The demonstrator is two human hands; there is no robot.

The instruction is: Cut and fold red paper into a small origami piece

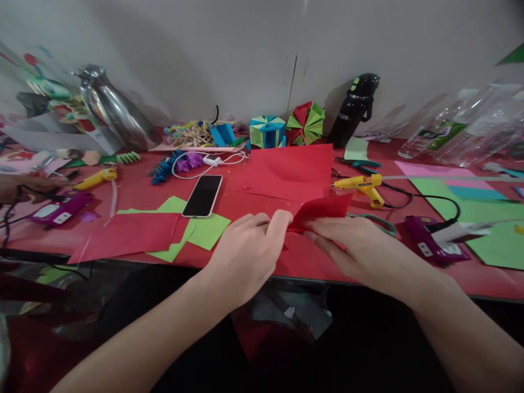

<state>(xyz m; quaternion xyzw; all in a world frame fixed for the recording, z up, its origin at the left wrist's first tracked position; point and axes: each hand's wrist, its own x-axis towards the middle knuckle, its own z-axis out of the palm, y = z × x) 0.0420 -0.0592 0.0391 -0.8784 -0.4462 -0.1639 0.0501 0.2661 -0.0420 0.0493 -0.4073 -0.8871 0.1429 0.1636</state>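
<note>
bare forearms come first, reaching up from the bottom edge to the red table (241,265), and between the hands, by the front edge, we have one piece of red paper (327,209), bent, with a flap standing up. reads light and thin to us, with a bit of stiffness, so it should fold easily and keep a crease; probably not slippery, but easy to crumple or tear. best hold, we'd say: a light pinch near the crease or by the edges, no squeezing mid-sheet.

left hand (249,248): fingers curled in, closed, thumb side on the left end of the paper; we take it as pinching there, though the tips are partly hidden. right hand (356,243): fingers fairly straight and close together, laid on the paper at the base of the flap; we cannot tell if its thumb closes a grip.

just behind, we note a flat red sheet (292,173); yellow glue gun (362,186) beyond the right hand, phone (203,195) on green paper (210,232) left of the left hand.
</note>
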